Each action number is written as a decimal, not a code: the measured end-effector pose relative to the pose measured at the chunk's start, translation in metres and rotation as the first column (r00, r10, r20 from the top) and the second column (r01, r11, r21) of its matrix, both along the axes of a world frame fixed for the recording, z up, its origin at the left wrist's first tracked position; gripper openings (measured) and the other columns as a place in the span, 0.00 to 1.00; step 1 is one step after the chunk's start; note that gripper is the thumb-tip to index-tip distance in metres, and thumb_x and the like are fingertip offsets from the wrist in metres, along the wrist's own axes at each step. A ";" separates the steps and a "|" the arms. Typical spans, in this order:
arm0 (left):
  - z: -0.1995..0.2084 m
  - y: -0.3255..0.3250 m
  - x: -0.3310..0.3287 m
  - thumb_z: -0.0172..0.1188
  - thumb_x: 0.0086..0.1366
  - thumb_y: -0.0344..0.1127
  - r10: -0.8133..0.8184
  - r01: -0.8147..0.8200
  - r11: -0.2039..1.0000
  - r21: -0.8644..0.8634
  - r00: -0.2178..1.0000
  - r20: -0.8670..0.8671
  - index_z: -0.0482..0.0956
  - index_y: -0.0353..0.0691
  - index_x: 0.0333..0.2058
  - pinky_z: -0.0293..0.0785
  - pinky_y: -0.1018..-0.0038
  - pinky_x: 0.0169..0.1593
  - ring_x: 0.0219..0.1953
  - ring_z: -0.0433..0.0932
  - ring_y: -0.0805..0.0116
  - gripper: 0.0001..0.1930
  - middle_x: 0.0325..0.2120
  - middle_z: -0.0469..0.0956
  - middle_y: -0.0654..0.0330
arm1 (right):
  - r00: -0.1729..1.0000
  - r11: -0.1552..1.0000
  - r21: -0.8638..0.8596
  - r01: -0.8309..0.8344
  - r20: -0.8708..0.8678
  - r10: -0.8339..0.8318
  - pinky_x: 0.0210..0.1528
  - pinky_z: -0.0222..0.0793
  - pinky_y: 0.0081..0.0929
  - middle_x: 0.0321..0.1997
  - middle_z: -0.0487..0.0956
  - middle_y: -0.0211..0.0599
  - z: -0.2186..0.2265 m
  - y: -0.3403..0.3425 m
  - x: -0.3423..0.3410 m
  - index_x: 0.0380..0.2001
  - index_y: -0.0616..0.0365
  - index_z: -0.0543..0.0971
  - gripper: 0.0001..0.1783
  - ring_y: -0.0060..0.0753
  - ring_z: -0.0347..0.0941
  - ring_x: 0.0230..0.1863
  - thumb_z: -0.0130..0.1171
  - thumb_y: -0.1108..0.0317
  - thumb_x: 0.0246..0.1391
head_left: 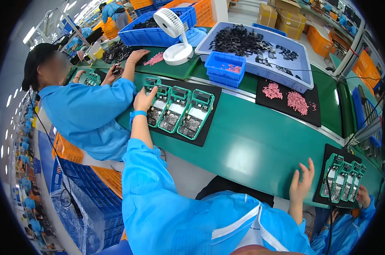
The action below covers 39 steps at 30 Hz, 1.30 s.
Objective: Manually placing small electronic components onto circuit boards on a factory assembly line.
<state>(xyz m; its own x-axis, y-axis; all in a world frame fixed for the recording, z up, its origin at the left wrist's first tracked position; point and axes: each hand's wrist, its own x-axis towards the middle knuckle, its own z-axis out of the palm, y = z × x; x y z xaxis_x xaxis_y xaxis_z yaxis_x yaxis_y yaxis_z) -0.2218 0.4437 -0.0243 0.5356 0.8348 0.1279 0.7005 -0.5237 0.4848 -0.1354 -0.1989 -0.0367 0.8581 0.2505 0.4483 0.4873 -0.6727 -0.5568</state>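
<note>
My left hand (pixel 145 100) reaches to the leftmost of several green housings with circuit boards inside, its fingers closed around that green housing (pixel 157 111). Beside it in the row lie a middle green housing (pixel 174 109) and a right-hand green housing (pixel 196 114), on a black mat (pixel 210 124). My right hand (pixel 301 183) hovers over the near edge of the green bench with fingers spread and nothing in them. A second black mat (pixel 321 183) with several similar green housings (pixel 338 183) lies at the far right, where another person's hand (pixel 363 197) touches it.
A blue-grey tray (pixel 302 83) of black parts, a small blue bin (pixel 224 72) and a white fan (pixel 178 51) stand across the green bench (pixel 243 131). Pink pieces (pixel 297 103) lie on another black mat. A co-worker (pixel 84 106) sits at left, near blue crates (pixel 80 182).
</note>
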 end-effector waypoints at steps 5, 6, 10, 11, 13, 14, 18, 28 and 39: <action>-0.005 -0.030 0.004 0.51 0.53 0.73 -0.063 0.060 0.993 0.101 0.997 0.031 0.72 0.37 0.54 0.69 0.58 0.52 0.52 0.73 0.47 0.45 0.48 0.76 0.46 | 0.831 0.863 0.350 -0.364 -0.296 0.471 0.55 0.67 0.31 0.61 0.66 0.46 -0.002 0.071 -0.010 0.53 0.61 0.70 0.23 0.38 0.66 0.59 0.54 0.79 0.51; -0.008 -0.036 -0.001 0.53 0.53 0.72 -0.065 0.059 0.990 0.129 0.997 0.046 0.73 0.38 0.54 0.69 0.58 0.53 0.52 0.73 0.47 0.44 0.47 0.76 0.46 | 0.721 0.806 0.431 -0.406 -0.390 0.572 0.56 0.67 0.32 0.62 0.65 0.45 -0.006 0.087 -0.012 0.57 0.61 0.67 0.27 0.38 0.66 0.59 0.55 0.78 0.52; 0.004 -0.100 0.015 0.52 0.53 0.73 -0.117 0.116 0.989 0.091 0.993 0.009 0.69 0.35 0.57 0.68 0.57 0.54 0.53 0.71 0.46 0.47 0.49 0.75 0.44 | 0.327 0.601 0.751 -0.273 -0.515 0.793 0.60 0.62 0.32 0.64 0.61 0.49 -0.004 0.128 -0.028 0.65 0.62 0.52 0.35 0.40 0.61 0.64 0.55 0.73 0.58; 0.004 -0.117 0.015 0.52 0.53 0.74 -0.111 0.111 0.989 0.096 0.994 -0.002 0.68 0.33 0.57 0.67 0.57 0.55 0.53 0.71 0.45 0.48 0.48 0.75 0.42 | 0.331 0.580 0.775 -0.252 -0.494 0.804 0.60 0.62 0.32 0.64 0.62 0.49 -0.010 0.133 -0.030 0.65 0.63 0.52 0.35 0.39 0.62 0.63 0.55 0.72 0.59; 0.005 -0.140 0.006 0.51 0.53 0.74 -0.125 0.127 0.989 0.071 0.992 -0.035 0.64 0.28 0.59 0.67 0.59 0.56 0.53 0.71 0.43 0.51 0.49 0.74 0.38 | 0.422 0.654 0.712 -0.254 -0.527 0.737 0.58 0.63 0.31 0.59 0.65 0.47 -0.019 0.135 -0.026 0.66 0.63 0.52 0.33 0.35 0.65 0.57 0.50 0.64 0.64; 0.003 -0.146 0.004 0.51 0.53 0.74 -0.146 0.146 0.989 0.030 0.989 0.017 0.63 0.28 0.60 0.66 0.60 0.57 0.53 0.71 0.43 0.52 0.50 0.73 0.37 | 0.446 0.669 0.725 -0.164 -0.550 0.706 0.58 0.63 0.32 0.58 0.67 0.47 -0.020 0.130 -0.018 0.66 0.62 0.52 0.32 0.34 0.66 0.55 0.48 0.61 0.65; -0.012 -0.158 -0.052 0.49 0.63 0.65 -0.099 0.238 0.917 -0.321 0.914 0.394 0.63 0.29 0.60 0.69 0.67 0.54 0.54 0.73 0.52 0.42 0.51 0.73 0.41 | 0.502 0.664 0.747 0.032 -0.586 0.635 0.57 0.64 0.31 0.54 0.70 0.45 -0.010 0.103 0.018 0.65 0.60 0.56 0.33 0.31 0.67 0.52 0.40 0.49 0.67; -0.026 -0.317 -0.159 0.59 0.63 0.28 0.276 0.493 0.079 -0.867 0.825 0.494 0.76 0.33 0.39 0.79 0.66 0.46 0.40 0.79 0.64 0.07 0.36 0.79 0.56 | 0.641 0.698 0.698 -0.162 -0.463 0.612 0.59 0.62 0.32 0.49 0.77 0.44 -0.022 0.054 0.114 0.49 0.67 0.75 0.38 0.36 0.72 0.53 0.31 0.40 0.67; -0.024 -0.440 -0.121 0.57 0.63 0.23 0.064 0.547 -0.140 -0.825 0.837 0.544 0.71 0.30 0.49 0.70 0.78 0.54 0.48 0.75 0.71 0.16 0.43 0.75 0.56 | 0.653 0.612 0.696 -0.376 -0.269 0.708 0.49 0.70 0.26 0.40 0.80 0.41 -0.034 0.075 0.211 0.42 0.66 0.76 0.24 0.27 0.75 0.43 0.41 0.53 0.68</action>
